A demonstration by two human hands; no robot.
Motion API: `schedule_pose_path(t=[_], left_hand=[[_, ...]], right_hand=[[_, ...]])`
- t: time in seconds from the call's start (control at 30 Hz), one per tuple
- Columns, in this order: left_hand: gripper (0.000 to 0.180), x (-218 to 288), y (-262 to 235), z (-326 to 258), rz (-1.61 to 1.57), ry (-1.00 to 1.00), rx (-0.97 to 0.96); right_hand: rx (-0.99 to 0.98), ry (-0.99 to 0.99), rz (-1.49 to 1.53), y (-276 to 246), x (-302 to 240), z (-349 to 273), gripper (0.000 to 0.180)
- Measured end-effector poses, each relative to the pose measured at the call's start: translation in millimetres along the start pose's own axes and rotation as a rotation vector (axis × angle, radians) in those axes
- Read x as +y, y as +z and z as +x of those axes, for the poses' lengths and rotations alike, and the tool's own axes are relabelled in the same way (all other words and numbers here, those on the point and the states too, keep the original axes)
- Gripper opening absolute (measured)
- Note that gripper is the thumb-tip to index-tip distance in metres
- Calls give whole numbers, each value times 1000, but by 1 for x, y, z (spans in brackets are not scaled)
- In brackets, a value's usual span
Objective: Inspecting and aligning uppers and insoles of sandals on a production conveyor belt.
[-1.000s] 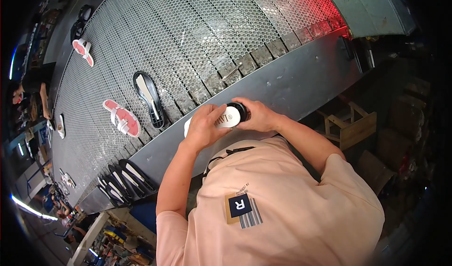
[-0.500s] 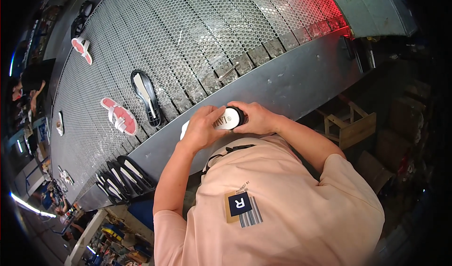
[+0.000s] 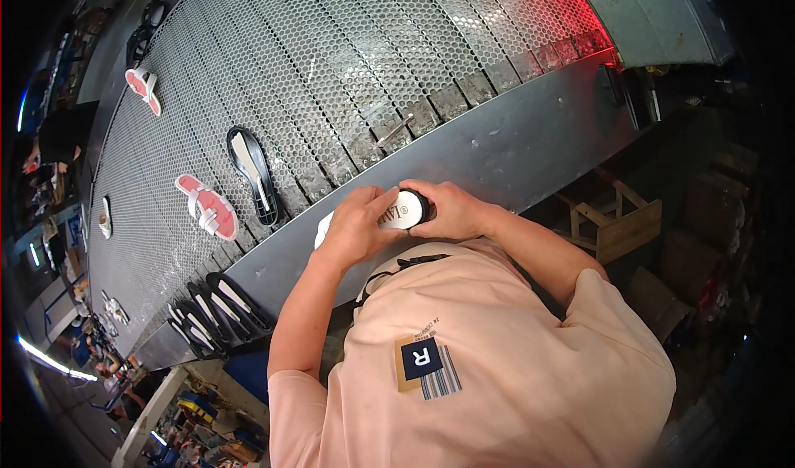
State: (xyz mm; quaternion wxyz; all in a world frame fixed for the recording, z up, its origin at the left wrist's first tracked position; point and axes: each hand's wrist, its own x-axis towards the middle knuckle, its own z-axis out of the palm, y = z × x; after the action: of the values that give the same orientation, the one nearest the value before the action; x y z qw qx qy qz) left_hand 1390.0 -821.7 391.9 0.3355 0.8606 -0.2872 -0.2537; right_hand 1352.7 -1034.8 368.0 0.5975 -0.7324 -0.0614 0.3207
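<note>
Close to my waist, both hands grip a sandal (image 3: 403, 211) with a white, printed footbed and a black sole edge at the heel. My left hand (image 3: 354, 224) is wrapped around its middle, hiding most of it; a white part shows beyond that hand. My right hand (image 3: 451, 209) closes around the black heel end, thumb and fingers pressed against it. On the mesh belt beyond lie a black sole (image 3: 255, 176) with a pale strip inside and a white-strapped sandal with a pink footbed (image 3: 207, 208).
The metal mesh conveyor (image 3: 331, 62) has a steel front ledge (image 3: 513, 132). Several black soles (image 3: 219, 306) stand in a row at its near left. More sandals (image 3: 143, 91) lie farther off. A green housing (image 3: 646, 16) with red glow stands far right, a wooden stool (image 3: 625, 224) below. Other people work at left.
The sole, the pink sandals and a small metal bar on the belt have shifted slightly left. Both hands keep their grip on the held sandal, almost unmoved.
</note>
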Motion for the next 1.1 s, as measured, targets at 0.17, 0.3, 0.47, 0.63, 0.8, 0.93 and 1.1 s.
schedule_pose_path(t=[0.17,0.3,0.47,0.63,0.8,0.93,1.1], left_hand=[[58,2,2,2,42,27,26],[60,9,2,7,52,30,24],[59,19,1,15,43,22,23],[62,34,-9,25,71,57,31],[66,46,-45,46,-234,-219,10],[48,38,-34,73,-752,-276,-176],[34,45,-44,91,-660,-366,-35]], right_hand=[[69,-31,-57,0,-2,-4,63],[175,-61,-69,0,-1,-4,47],[268,-205,-85,-4,10,-5,40],[243,-193,-58,-25,3,-8,39],[24,-72,-95,-60,-24,-13,37],[82,-404,-165,-70,-26,3,38],[242,-124,78,-84,-32,7,32]])
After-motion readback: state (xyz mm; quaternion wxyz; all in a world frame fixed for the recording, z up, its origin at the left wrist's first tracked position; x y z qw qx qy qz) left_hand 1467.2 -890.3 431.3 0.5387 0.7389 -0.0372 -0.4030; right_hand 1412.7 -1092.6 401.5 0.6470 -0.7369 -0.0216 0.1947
